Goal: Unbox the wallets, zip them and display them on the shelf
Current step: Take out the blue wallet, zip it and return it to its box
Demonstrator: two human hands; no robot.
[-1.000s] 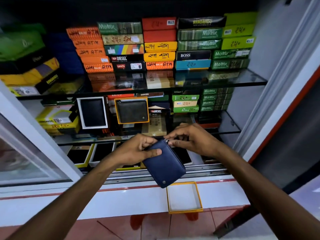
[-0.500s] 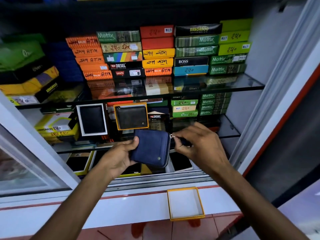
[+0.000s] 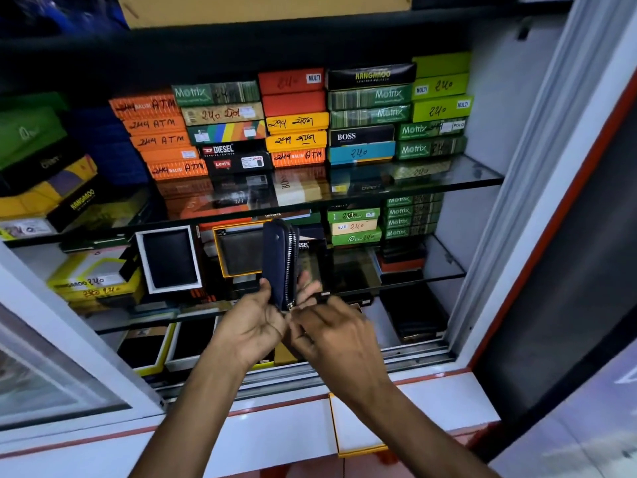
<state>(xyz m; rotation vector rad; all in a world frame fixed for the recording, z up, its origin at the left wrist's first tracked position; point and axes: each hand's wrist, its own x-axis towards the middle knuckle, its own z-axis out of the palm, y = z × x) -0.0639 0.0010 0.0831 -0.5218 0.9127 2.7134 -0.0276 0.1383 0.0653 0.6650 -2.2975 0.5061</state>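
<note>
Navy leather zip wallet (image 3: 277, 260) held upright in front of the display case, spine to the left and silver zipper teeth facing the camera, right in line with the middle glass shelf (image 3: 448, 274). Left hand (image 3: 251, 326) cupping the bottom end, thumb on the near face and fingers (image 3: 306, 288) wrapped round the far side, so clamped on the wallet. Right hand (image 3: 336, 334) down at the lower corner, fingertips pinched together where the zip track ends; looks like a grip on the puller, but motion blur makes it hard to confirm. Zip appears mostly closed along the visible edge, can't tell about the last bit under the fingers.

Only one view here, so that's all from the head cam. Behind the wallet: an orange-rimmed open box (image 3: 238, 248) with a dark wallet already on show, a white-framed one (image 3: 169, 258) to its left, stacks of boxes above. Empty orange-edged tray (image 3: 355, 429) sitting on the white counter (image 3: 275, 432) below.

Tips for finishing the zip, judging from this: keep the left grip firm near the corner, pull along the track rather than outward, ease round the bend, then check the puller sits flat before shelving.
</note>
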